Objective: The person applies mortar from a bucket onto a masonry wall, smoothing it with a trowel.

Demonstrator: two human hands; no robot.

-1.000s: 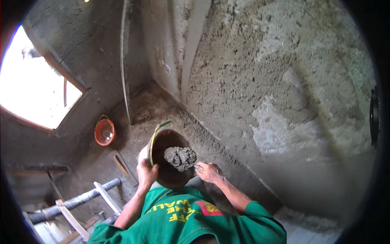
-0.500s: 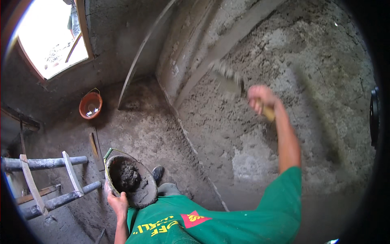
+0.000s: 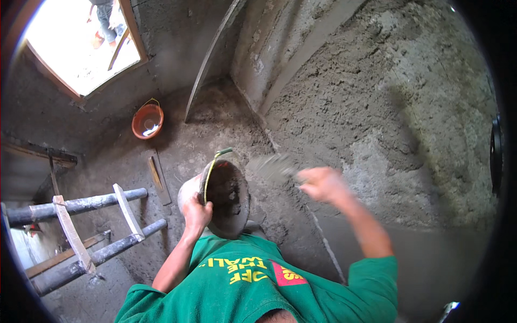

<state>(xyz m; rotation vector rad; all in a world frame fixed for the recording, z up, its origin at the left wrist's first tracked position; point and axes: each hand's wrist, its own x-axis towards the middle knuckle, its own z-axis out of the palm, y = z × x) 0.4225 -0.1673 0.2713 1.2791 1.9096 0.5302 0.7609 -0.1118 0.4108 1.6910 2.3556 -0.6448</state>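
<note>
My left hand [image 3: 197, 212] grips the rim of a mortar-caked bucket [image 3: 191, 186] with a thin yellow handle. The bucket is tilted in front of my body, and dark wet mortar [image 3: 229, 204] lies inside it. To the right of the bucket, my right hand [image 3: 322, 184] is closed round a trowel [image 3: 273, 168], whose blade is smeared by motion and points toward the bucket. Rough fresh mortar covers part of the wall [image 3: 344, 91] beyond my right hand.
An orange bucket [image 3: 141, 131] holding some liquid stands on the floor by the far wall. A wooden float [image 3: 156, 175] lies nearer. At left is a ladder-like frame of pipes [image 3: 70, 209] with wooden rungs. A long curved strip [image 3: 207, 64] leans in the corner. Someone's legs [image 3: 105, 24] show through the window opening.
My right hand has swung the trowel down and left, from the wall toward the bucket. The bucket has been raised and tipped to the right, and the whole view has shifted.
</note>
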